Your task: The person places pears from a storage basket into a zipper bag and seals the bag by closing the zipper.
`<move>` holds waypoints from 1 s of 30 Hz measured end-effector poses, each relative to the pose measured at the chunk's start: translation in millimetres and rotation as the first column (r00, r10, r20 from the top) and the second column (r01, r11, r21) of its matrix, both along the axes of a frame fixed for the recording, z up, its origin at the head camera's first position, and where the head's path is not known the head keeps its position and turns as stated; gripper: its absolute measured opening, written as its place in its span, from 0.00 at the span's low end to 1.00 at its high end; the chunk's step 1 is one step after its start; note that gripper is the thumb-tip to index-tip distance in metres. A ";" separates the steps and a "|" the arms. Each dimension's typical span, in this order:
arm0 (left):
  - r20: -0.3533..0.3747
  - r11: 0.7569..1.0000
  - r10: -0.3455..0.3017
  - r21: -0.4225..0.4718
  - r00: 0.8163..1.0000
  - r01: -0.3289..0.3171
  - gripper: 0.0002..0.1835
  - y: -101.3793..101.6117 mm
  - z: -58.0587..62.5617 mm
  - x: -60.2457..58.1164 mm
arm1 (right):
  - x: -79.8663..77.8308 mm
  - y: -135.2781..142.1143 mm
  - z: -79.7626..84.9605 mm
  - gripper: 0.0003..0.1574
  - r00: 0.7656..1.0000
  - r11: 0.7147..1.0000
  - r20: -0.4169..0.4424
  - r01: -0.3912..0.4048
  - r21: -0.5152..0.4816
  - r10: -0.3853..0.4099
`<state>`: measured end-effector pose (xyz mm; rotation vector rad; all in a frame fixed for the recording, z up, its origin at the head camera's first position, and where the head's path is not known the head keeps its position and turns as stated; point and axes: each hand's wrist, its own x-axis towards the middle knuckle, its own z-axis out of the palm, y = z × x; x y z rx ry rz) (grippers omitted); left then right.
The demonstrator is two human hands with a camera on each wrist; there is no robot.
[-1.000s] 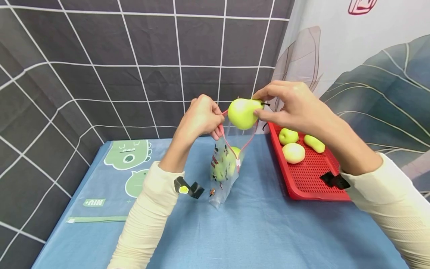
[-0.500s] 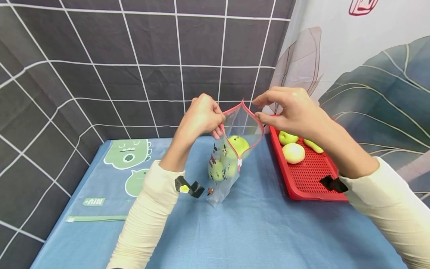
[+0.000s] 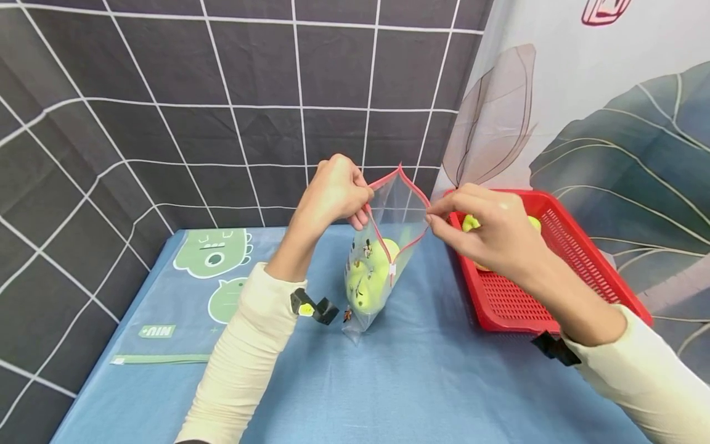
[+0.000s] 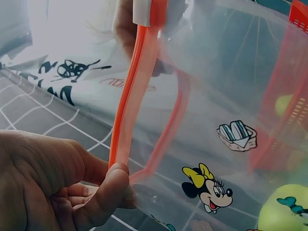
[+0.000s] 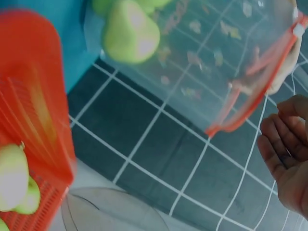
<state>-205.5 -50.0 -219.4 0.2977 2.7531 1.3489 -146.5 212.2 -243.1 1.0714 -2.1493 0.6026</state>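
A clear slider zip bag (image 3: 359, 322) with a pink-red zip and cartoon prints stands tilted on the blue cloth, its mouth spread. Green pears (image 3: 373, 277) lie low inside, behind the printed film. At the left edge of that mouth, my left hand (image 3: 335, 192) pinches the zip strip between thumb and fingers, close up in the left wrist view. Just right of the mouth is my right hand (image 3: 496, 229), holding nothing; in the right wrist view its relaxed fingers (image 5: 276, 139) are apart from the zip.
A red perforated basket (image 3: 516, 324) at the right holds several fruits, including a pale one (image 5: 13, 175), partly hidden by my right hand in the head view. A second zip bag (image 3: 222, 253) with green dinosaur prints lies flat at the left. Dark grid cloth hangs behind.
My right hand let go of a pear over the mouth, and it dropped into the bag among the others. That hand then moved down and slightly right. My left hand kept its pinch.
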 end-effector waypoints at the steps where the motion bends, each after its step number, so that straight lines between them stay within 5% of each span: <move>1: 0.003 1.000 0.002 -0.001 1.000 -0.002 0.14 -0.1 -0.1 -0.3 | 3.3 -1.0 -3.4 0.10 1.000 1.000 0.005 0.003 -0.003 -0.003; 12: 0.007 1.000 0.011 0.001 1.000 -0.011 0.15 -0.7 0.8 -0.6 | 39.9 -18.1 -37.0 0.04 0.997 0.994 0.054 -0.053 -0.093 0.058; 20: -0.002 0.998 0.044 -0.052 0.999 -0.044 0.17 0.7 0.9 -0.8 | 56.4 -30.6 -55.9 0.10 0.974 0.994 0.207 -0.077 -0.084 0.093; 25: -0.020 0.990 0.077 -0.117 0.997 -0.079 0.18 3.0 -0.8 -2.7 | 55.5 -39.6 -59.9 0.22 0.985 0.994 0.147 -0.083 -0.072 0.092; 30: -0.033 0.983 0.072 -0.170 0.997 -0.076 0.20 3.5 -2.9 -4.8 | 52.7 -42.4 -61.0 0.23 0.992 0.994 0.074 -0.099 -0.051 0.103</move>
